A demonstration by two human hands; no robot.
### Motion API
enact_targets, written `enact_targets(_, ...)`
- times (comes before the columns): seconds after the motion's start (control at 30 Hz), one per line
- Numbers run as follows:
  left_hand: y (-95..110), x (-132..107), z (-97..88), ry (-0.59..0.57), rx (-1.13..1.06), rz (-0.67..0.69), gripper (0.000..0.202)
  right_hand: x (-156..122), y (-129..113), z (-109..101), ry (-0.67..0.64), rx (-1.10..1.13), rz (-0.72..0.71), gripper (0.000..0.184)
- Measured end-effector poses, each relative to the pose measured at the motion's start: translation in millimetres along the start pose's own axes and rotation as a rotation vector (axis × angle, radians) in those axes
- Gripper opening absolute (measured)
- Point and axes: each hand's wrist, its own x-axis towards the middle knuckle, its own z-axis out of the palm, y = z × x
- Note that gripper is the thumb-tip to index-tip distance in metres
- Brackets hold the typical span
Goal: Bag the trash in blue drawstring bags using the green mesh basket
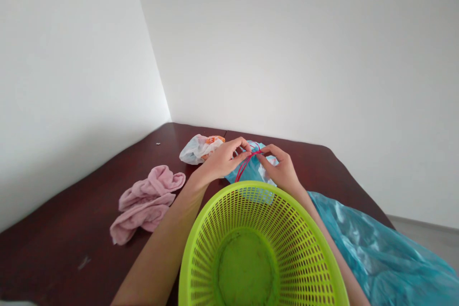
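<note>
Pink cloth [145, 194], plastic bags [253, 172] on dark table [82, 215]

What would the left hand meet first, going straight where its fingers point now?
First the red string, which the left hand seems to pinch, then probably the right hand; depth is unclear.

The round lime-green basket [245, 267] appears to be of smooth plastic, pierced with slots, with a slight shine on it. The thin red strands [247, 160] look smooth, but their material I cannot tell. The small blue bag [254, 170] and the large blue sheet [387, 258] are of glossy, wrinkled plastic film. The folded pink cloth [147, 201] is matt and fluffy; the dark red-brown table [89, 220] seems smooth wood, softly shining.
</note>
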Motion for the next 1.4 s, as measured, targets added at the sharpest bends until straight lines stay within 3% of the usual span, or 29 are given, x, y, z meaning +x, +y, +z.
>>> enact_targets(0.2, -7.4, 2.1, 1.1, 0.053, 0.120, -0.073, 0.015, 0.6, 4.5, 3.9, 0.049, 0.033, 0.039, 0.021)
enact_targets(0.3, -3.5, 0.1, 5.2, -0.026, 0.127, -0.097, 0.018, -1.7, 4.9, 9.6, 0.066, 0.050, 0.113, 0.020)
enact_targets(0.4, 1.0, -1.8, 8.0, -0.077, 0.096, -0.066, 0.019, -2.8, 6.4, 12.6, 0.051, 0.076, 0.084, 0.015)
enact_targets(0.57, -0.2, -0.3, 9.1, 0.001, 0.153, 0.060, 0.012, -1.7, 8.6, 10.1, 0.002, 0.118, 0.035, 0.011)
enact_targets(0.83, -7.8, 0.1, 0.5, 0.102, 0.319, 0.094, 0.017, -2.4, 12.0, 5.9, -0.063, 0.007, 0.002, 0.013)
enact_targets(0.93, -9.2, 0.2, -0.6, 0.100, 0.248, 0.097, 0.020, -3.4, 5.7, 4.2, -0.092, 0.044, 0.025, 0.020)
enact_targets(1.1, -9.9, 2.2, 1.9, 0.063, 0.137, 0.120, 0.025, -3.9, -1.9, 4.8, -0.149, 0.213, 0.195, 0.044)
enact_targets(1.4, -5.7, 4.1, 4.6, 0.106, 0.089, 0.162, 0.013, 0.2, 14.9, 13.2, -0.112, 0.259, 0.168, 0.036)
